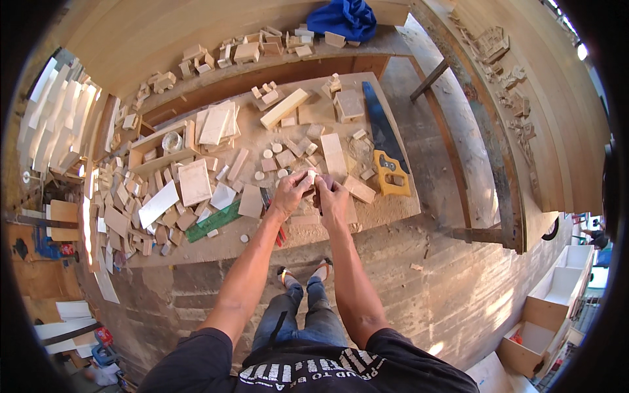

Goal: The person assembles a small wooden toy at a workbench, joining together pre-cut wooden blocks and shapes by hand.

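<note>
Both hands meet over the front part of a dusty wooden worktable point(386, 216). Pinched in the fingers of my left hand point(290, 193) is a small pale piece of wood point(312, 174). My right hand point(333, 198) is closed right beside it, its fingertips close to the piece. Something dark shows under the right fingers, too small to name. Several round wooden discs point(268, 154) lie just beyond my left hand. A flat board point(333, 157) and a small block point(359, 188) are near my right hand. Red and dark handled tools point(281, 237) lie partly under my left wrist.
A handsaw with a yellow handle point(392, 175) lies at the table's right. Wood offcuts point(118, 221) heap up on the left, beside a green strip point(213, 221). An open wooden box point(162, 145) holds a roll of tape point(172, 142). A blue cloth point(344, 19) rests on the back shelf.
</note>
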`<state>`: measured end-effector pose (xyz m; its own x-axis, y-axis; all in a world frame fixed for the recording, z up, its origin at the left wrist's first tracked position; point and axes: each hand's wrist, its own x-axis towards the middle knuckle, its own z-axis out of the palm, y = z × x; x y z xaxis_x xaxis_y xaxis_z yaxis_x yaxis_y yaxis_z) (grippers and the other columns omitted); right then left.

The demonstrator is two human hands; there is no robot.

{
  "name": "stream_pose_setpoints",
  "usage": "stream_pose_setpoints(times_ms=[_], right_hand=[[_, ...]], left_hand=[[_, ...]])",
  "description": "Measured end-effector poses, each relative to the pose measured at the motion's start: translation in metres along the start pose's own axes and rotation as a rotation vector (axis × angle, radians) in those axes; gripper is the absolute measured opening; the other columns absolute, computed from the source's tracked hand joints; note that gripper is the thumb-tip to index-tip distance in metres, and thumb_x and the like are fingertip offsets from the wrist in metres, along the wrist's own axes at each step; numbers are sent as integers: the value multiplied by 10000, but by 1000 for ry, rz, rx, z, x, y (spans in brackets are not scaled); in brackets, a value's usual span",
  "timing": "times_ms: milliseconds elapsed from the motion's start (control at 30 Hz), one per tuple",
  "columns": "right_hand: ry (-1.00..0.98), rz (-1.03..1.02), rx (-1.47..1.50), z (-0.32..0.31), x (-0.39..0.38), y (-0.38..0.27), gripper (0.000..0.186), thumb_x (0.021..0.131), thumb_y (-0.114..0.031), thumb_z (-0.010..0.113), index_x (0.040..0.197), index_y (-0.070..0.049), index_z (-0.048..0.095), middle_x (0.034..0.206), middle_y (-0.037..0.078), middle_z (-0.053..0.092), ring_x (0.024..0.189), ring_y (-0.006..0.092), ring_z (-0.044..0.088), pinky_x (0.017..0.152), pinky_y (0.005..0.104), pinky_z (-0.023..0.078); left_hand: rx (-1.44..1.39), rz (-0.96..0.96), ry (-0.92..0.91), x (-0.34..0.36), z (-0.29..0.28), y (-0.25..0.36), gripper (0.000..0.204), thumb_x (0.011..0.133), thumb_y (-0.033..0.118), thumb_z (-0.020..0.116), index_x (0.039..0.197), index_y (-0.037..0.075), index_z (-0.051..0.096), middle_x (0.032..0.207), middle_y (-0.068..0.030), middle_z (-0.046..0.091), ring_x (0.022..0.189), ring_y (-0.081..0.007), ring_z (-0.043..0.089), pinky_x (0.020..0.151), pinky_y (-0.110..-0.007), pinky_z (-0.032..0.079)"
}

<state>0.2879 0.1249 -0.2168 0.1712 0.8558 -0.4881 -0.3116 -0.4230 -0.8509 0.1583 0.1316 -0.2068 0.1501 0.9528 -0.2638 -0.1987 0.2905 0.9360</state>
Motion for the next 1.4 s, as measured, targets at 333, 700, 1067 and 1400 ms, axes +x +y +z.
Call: stream_pose_setpoints(times_ms=[333, 700, 1067, 1400], right_hand=[[30, 5, 18, 0, -7, -2, 257, 943, -234, 701, 837, -11, 629, 616, 20, 555, 448, 101, 482, 397, 273, 355], [-12, -47, -12, 0, 7, -1, 249, 931, -239, 717, 906, 3, 661, 631, 20, 557, 439, 105, 488, 389, 271, 355], [-12, 32, 29, -1, -6, 0, 256, 942, -237, 706, 866, -3, 636, 640, 17, 547, 443, 103, 460, 394, 279, 354], [-26, 112, 307, -18, -24, -9, 240, 958, -263, 667, 1009, -29, 645, 642, -3, 526, 451, 130, 496, 405, 264, 381]], left_hand=[[97, 52, -5, -1, -1, 2, 358, 1005, 232, 607, 1240, -34, 655, 983, 2, 658, 868, -61, 596, 768, -234, 526], [43, -17, -29, 2, -6, -4, 392, 1005, 260, 615, 1291, -8, 628, 1088, -31, 665, 962, -95, 615, 859, -266, 532], [35, 1, 5, 1, -3, -1, 377, 1003, 229, 613, 1261, -44, 645, 993, 10, 659, 882, -60, 588, 792, -225, 504], [11, -37, -5, 2, -3, 1, 420, 1000, 252, 615, 1316, -25, 616, 1076, -20, 678, 933, -82, 640, 838, -250, 557]])
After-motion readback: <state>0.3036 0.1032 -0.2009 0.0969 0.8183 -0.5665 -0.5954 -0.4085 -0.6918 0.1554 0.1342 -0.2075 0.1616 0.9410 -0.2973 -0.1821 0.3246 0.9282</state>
